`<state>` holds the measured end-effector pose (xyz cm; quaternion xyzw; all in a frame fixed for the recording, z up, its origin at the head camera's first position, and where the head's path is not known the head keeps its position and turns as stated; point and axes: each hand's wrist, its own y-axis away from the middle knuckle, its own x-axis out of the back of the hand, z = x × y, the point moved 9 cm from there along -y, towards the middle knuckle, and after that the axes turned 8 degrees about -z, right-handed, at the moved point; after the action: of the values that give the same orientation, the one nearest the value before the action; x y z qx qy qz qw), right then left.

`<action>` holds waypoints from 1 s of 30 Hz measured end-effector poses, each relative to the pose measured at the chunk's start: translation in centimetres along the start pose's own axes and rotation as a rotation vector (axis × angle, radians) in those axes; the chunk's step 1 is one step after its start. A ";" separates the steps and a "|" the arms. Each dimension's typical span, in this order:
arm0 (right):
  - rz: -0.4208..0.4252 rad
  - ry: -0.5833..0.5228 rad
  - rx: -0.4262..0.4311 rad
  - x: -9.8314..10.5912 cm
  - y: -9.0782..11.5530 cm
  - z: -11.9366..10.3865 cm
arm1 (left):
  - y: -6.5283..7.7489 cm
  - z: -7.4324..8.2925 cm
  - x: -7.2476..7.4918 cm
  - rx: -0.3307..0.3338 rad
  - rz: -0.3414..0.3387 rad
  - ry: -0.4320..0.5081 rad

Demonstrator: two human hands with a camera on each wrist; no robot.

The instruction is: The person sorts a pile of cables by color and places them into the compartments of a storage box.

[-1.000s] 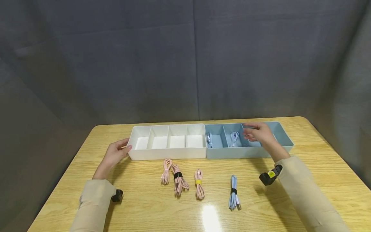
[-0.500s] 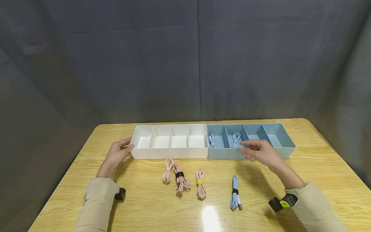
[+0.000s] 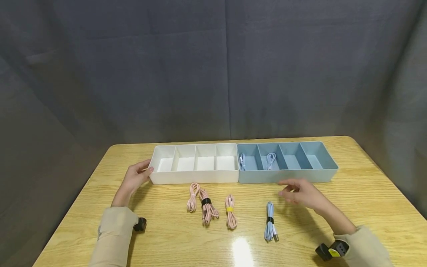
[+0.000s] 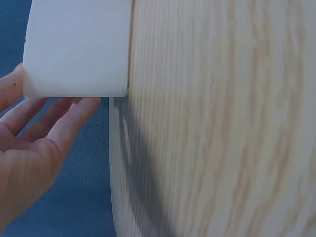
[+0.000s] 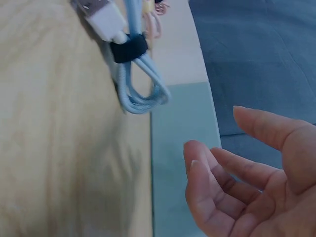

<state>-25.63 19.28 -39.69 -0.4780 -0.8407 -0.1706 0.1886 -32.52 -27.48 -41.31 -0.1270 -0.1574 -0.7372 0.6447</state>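
Note:
My left hand (image 3: pixel 135 178) touches the left end of a white four-part organizer box (image 3: pixel 195 177), its fingers along the end wall and its thumb at the front corner. In the left wrist view the fingertips meet the edge of the white wall. My right hand (image 3: pixel 303 193) is held above the table with loosely bent fingers and nothing in them. Left of it and nearer to me lies a coiled blue charging cable (image 3: pixel 269 221) with a black strap. Behind it stands a blue divided organizer box (image 3: pixel 287 176); its two left compartments each hold a pale blue cable.
Three coiled pink cables lie before the white box: one plain cable (image 3: pixel 193 197), a black-strapped bundle (image 3: pixel 208 207) and a yellow-banded cable (image 3: pixel 231 212). The boxes stand end to end near the back edge of the wooden table (image 3: pixel 166 230), before a grey curtain (image 3: pixel 173 74).
My right hand has drawn back from over the blue box toward me and now hovers in front of it. The left hand stays at the end of the white box.

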 end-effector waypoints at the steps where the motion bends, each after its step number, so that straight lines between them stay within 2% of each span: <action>1: -0.015 -0.004 -0.006 -0.3 0.0 0.1 | 0.0 0.0 0.0 -0.001 0.000 0.005; 15: -0.123 -0.035 -0.035 -2.6 -0.2 1.0 | 0.1 -0.4 -0.1 0.014 0.030 0.029; 21: -0.142 -0.002 -0.048 -3.3 -0.5 1.2 | 0.0 -0.5 -0.2 0.017 0.023 0.030; 30: -0.180 -0.009 -0.054 -4.1 -1.2 1.7 | 0.0 -0.6 -0.1 0.019 0.017 0.039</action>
<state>-24.95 16.45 -43.31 -0.4061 -0.8763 -0.2074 0.1557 -32.50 -27.67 -41.89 -0.1080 -0.1507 -0.7324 0.6552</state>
